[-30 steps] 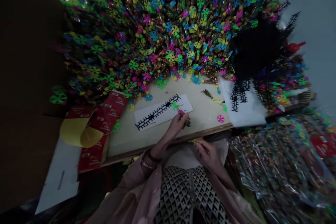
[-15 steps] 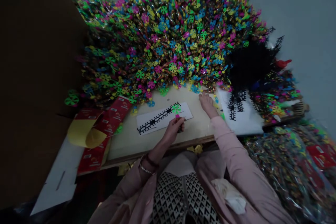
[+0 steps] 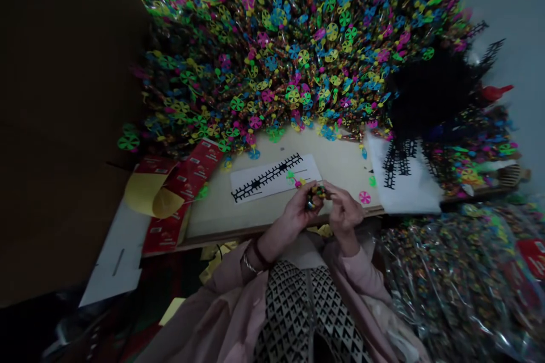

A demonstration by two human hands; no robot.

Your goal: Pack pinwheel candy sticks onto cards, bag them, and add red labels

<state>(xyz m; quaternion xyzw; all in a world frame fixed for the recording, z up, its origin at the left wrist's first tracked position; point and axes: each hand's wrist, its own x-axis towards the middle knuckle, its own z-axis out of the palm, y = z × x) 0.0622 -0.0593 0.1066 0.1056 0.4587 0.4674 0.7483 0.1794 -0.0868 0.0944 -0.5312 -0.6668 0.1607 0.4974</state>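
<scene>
My left hand (image 3: 298,211) and my right hand (image 3: 346,210) meet over the front of the light board (image 3: 213,212). Both pinch a small clear packet of coloured sweets (image 3: 317,191) held between their fingertips. A pinwheel piece with green blades and a pink hub (image 3: 293,178) sticks out just above my left fingers. Behind it a white card (image 3: 306,165) carries a black toothed plastic strip (image 3: 266,177).
A huge heap of coloured pinwheel toys (image 3: 298,45) fills the back. Black toothed strips (image 3: 426,91) pile at the right over a white sheet (image 3: 409,195). A loose pink wheel (image 3: 364,197) lies nearby. Red packaging (image 3: 179,193) and yellow paper (image 3: 149,195) lie left; bagged toys (image 3: 460,278) lie right.
My right hand drew back from the far edge of the board and joined my left hand. Both now grip the sweet packet near the front edge.
</scene>
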